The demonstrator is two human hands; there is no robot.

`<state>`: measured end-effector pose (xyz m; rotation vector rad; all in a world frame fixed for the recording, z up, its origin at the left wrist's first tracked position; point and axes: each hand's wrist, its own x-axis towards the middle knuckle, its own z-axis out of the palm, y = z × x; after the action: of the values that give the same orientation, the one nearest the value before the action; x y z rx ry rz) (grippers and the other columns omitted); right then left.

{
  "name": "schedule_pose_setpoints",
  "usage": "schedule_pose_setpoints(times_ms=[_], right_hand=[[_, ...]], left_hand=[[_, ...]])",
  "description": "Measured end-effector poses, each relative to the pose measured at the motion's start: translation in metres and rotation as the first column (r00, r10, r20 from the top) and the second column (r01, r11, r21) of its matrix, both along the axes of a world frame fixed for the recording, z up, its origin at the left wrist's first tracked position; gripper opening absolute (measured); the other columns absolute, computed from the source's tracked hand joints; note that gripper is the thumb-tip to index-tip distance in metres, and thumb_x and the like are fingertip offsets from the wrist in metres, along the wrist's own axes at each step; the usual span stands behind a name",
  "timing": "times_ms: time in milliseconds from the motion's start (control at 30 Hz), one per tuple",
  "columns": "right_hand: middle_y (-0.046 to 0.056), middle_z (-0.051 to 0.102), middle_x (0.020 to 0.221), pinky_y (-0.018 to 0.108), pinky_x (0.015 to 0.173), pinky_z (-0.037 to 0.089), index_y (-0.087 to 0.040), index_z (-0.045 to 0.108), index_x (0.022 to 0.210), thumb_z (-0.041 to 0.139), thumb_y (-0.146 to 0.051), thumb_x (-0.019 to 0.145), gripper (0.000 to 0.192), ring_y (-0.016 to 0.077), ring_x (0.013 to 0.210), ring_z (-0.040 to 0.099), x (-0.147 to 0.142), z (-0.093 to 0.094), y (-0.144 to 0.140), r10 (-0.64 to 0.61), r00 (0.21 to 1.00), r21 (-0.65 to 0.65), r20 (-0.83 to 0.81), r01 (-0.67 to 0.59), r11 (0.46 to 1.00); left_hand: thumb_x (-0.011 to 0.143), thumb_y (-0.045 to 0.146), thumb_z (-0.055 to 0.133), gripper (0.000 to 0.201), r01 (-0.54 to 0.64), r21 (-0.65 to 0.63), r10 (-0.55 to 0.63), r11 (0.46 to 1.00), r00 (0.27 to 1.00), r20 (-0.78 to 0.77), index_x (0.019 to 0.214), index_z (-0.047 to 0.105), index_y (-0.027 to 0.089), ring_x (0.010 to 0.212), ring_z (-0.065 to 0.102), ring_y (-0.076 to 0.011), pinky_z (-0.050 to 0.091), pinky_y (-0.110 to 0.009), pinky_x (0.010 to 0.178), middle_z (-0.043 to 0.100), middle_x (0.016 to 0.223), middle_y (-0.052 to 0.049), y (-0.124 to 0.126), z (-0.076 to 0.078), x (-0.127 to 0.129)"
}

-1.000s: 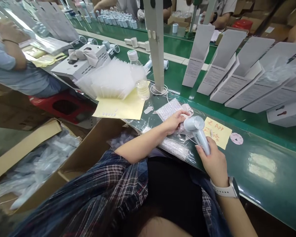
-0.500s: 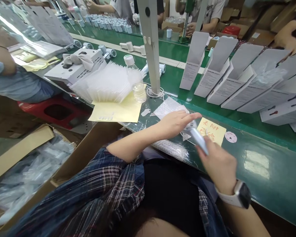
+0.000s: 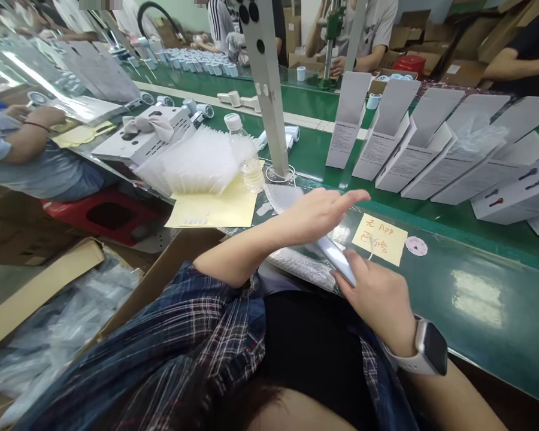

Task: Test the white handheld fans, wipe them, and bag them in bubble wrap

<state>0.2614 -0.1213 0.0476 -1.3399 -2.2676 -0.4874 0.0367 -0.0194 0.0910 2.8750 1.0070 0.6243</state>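
Under the flat, spread left hand (image 3: 317,215), the right hand (image 3: 377,296) grips the device handle (image 3: 336,258).

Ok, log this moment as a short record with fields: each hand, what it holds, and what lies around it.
left hand: flat, fingers stretched out, over the head end of the device
right hand: grips the handle of the pale blue handheld device
near the hands: yellow note with handwriting, bubble wrap, round sticker
surface: green bench
behind: water bottle, stack of clear bags, row of open white boxes
wrist: white watch on the right
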Motion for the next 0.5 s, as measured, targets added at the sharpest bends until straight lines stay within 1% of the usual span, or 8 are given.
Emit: schedule_pose_setpoints(times_ms=[100,167,200,267,333,400,433,500], right_hand=[[0.006,0.071,0.07,0.031,0.056,0.029,-0.015,0.08,0.115,0.042,-0.06,0.115,0.059,0.0186,0.055,0.059,0.002,0.0,0.01,-0.152,0.971,-0.114,-0.185,0.132,0.985],[0.007,0.07,0.069,0.031,0.056,0.031,-0.016,0.08,0.109,0.051,-0.074,0.106,0.065,0.0206,0.056,0.057,0.006,0.003,0.018,-0.331,0.866,-0.282,-0.375,0.233,0.93],[0.007,0.069,0.068,0.031,0.056,0.034,-0.017,0.08,0.104,0.055,-0.079,0.1,0.067,0.0213,0.057,0.058,0.008,0.006,0.021,-0.381,0.797,-0.412,-0.469,0.184,0.892],[0.005,0.066,0.064,0.031,0.054,0.04,-0.019,0.076,0.097,0.063,-0.086,0.091,0.069,0.0207,0.056,0.057,0.011,0.014,0.02,-0.406,0.643,-0.613,-0.65,-0.126,0.78],[0.001,0.062,0.063,0.03,0.048,0.04,-0.019,0.072,0.1,0.067,-0.087,0.088,0.069,0.0184,0.051,0.054,0.011,0.025,0.012,-0.382,0.481,-0.599,-0.789,-0.465,0.652],[-0.003,0.061,0.064,0.028,0.044,0.039,-0.018,0.07,0.12,0.07,-0.08,0.091,0.068,0.0162,0.048,0.052,0.011,0.035,0.0,-0.288,0.438,-0.519,-0.851,-0.622,0.586],[-0.005,0.059,0.063,0.027,0.044,0.04,-0.018,0.068,0.13,0.073,-0.074,0.093,0.067,0.0153,0.047,0.052,0.011,0.04,-0.006,-0.214,0.488,-0.507,-0.846,-0.614,0.605],[-0.006,0.058,0.058,0.027,0.047,0.041,-0.021,0.071,0.131,0.074,-0.062,0.098,0.053,0.0141,0.045,0.052,0.012,0.047,-0.015,-0.072,0.659,-0.474,-0.749,-0.456,0.753]], left_hand=[[0.114,0.017,0.039,0.042,0.006,-0.011,-0.007,1.0,1.0,-0.021,0.155,0.047,0.016,0.1,0.072,-0.0219,0.052,-0.036,0.093,0.078,0.113,-0.01,-0.007,0.007,0.003],[0.114,0.019,0.04,0.041,0.026,-0.052,-0.027,0.998,0.999,-0.019,0.154,0.049,0.017,0.102,0.072,-0.0224,0.052,-0.036,0.095,0.077,0.112,-0.009,-0.015,0.016,0.006],[0.114,0.019,0.04,0.041,0.044,-0.081,-0.044,0.996,0.999,0.0,0.153,0.049,0.017,0.101,0.072,-0.0224,0.052,-0.036,0.094,0.077,0.109,-0.008,-0.019,0.02,0.008],[0.113,0.02,0.04,0.043,0.076,-0.152,-0.061,0.986,0.993,0.101,0.155,0.047,0.019,0.098,0.071,-0.0216,0.052,-0.035,0.09,0.075,0.105,-0.006,-0.026,0.031,0.012],[0.111,0.019,0.041,0.046,0.107,-0.242,-0.043,0.964,0.966,0.256,0.157,0.044,0.022,0.09,0.068,-0.0188,0.053,-0.032,0.086,0.07,0.098,-0.002,-0.03,0.04,0.013],[0.11,0.018,0.044,0.047,0.183,-0.339,-0.032,0.923,0.914,0.405,0.156,0.042,0.025,0.078,0.062,-0.0153,0.053,-0.03,0.081,0.062,0.087,0.002,-0.031,0.047,0.012],[0.109,0.019,0.046,0.046,0.227,-0.378,-0.025,0.897,0.882,0.47,0.154,0.042,0.025,0.074,0.059,-0.0141,0.052,-0.029,0.078,0.058,0.082,0.004,-0.029,0.049,0.01],[0.11,0.024,0.05,0.04,0.292,-0.424,0.009,0.857,0.814,0.58,0.15,0.043,0.027,0.067,0.053,-0.0123,0.051,-0.029,0.072,0.05,0.077,0.006,-0.026,0.052,0.006]])
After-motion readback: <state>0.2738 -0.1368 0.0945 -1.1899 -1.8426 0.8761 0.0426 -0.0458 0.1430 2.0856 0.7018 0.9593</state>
